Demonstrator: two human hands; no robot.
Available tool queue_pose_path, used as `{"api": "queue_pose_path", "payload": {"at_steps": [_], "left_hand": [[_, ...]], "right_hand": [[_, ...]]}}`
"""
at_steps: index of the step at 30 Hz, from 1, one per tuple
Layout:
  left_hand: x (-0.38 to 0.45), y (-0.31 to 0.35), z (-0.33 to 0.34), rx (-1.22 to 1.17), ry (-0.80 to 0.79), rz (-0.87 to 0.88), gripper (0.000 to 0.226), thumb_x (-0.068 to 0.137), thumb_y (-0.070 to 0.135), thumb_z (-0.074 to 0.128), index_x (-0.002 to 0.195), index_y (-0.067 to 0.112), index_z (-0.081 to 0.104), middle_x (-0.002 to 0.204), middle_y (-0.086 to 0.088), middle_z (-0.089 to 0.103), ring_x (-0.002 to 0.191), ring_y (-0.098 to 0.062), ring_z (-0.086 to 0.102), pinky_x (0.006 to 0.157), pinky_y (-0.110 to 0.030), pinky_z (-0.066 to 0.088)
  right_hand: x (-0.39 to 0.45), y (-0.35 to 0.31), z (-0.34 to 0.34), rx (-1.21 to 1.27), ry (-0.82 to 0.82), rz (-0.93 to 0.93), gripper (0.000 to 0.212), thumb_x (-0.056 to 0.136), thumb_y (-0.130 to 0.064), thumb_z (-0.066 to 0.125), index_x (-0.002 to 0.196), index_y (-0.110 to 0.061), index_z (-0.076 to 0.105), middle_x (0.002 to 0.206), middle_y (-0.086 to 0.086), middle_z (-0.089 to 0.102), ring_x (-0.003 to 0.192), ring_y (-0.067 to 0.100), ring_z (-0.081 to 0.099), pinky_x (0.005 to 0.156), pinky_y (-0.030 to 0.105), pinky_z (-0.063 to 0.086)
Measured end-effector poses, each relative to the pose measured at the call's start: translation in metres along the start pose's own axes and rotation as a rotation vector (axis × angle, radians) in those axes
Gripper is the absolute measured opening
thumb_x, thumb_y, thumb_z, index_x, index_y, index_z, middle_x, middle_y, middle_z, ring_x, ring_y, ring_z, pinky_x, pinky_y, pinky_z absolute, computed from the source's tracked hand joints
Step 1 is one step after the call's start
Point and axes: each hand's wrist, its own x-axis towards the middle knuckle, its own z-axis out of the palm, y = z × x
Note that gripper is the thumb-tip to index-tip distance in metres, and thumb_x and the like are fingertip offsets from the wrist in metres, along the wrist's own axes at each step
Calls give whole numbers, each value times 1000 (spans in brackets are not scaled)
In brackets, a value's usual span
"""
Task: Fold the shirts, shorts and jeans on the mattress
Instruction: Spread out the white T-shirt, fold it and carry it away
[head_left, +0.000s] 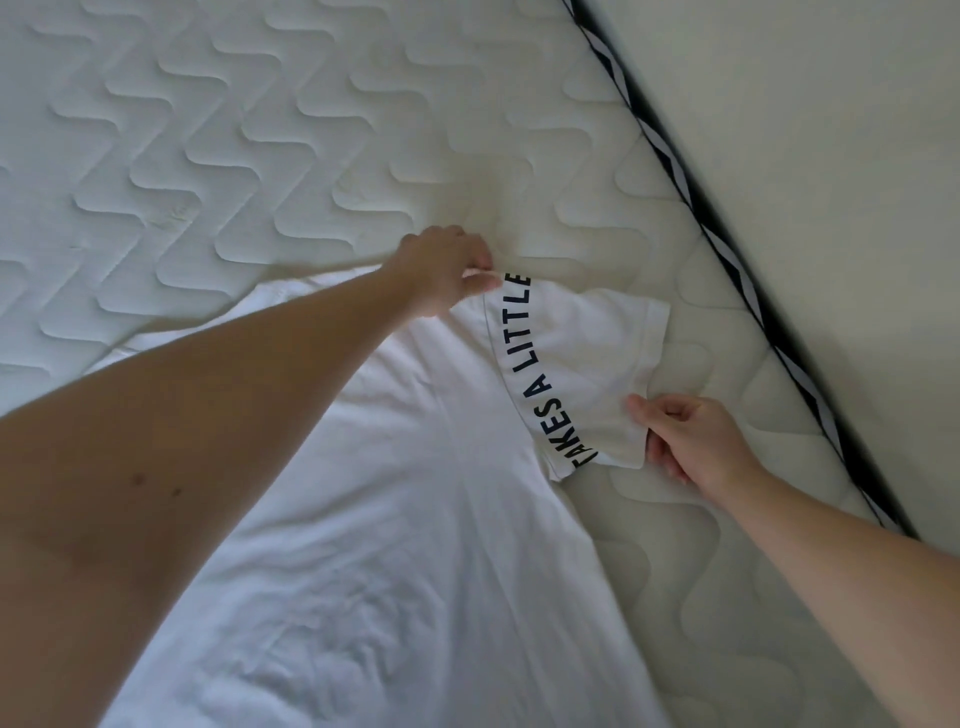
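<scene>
A white T-shirt (395, 519) lies spread on the quilted mattress (260, 130), with black lettering running along a folded-over edge near its far right end. My left hand (447, 270) pinches the shirt's cloth at the top of the lettering. My right hand (691, 441) pinches the lower corner of the short sleeve that sticks out to the right. My left forearm covers part of the shirt's left side.
The mattress's right edge, trimmed with a black and white striped band (727, 249), runs diagonally from top centre to the right. Beyond it is a plain pale surface (831, 130). Bare quilted mattress stretches to the left and far side.
</scene>
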Motion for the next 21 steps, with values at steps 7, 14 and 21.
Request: {"api": "queue_pose_path", "payload": {"at_steps": [7, 14, 21], "left_hand": [[23, 52, -19, 220, -258, 25, 47, 88, 16, 70, 133, 18, 54, 125, -6, 57, 116, -31, 54, 87, -35, 43], [11, 49, -8, 154, -53, -6, 35, 87, 8, 57, 112, 29, 67, 114, 3, 62, 94, -21, 54, 73, -29, 40], [-27, 33, -7, -263, 38, -207, 35, 88, 1, 41, 98, 27, 63, 98, -2, 68, 81, -27, 71, 68, -36, 57]], "right_hand": [[2, 3, -1, 8, 5, -13, 43, 80, -51, 72, 66, -11, 65, 49, 8, 58, 28, 16, 37, 32, 16, 26], [-2, 2, 4, -5, 32, -35, 40, 84, -41, 73, 63, -10, 60, 47, 8, 57, 27, 15, 37, 31, 15, 25], [-11, -16, 10, -120, 55, -13, 47, 80, -51, 73, 61, -12, 54, 46, 2, 59, 36, 14, 44, 37, 21, 34]]}}
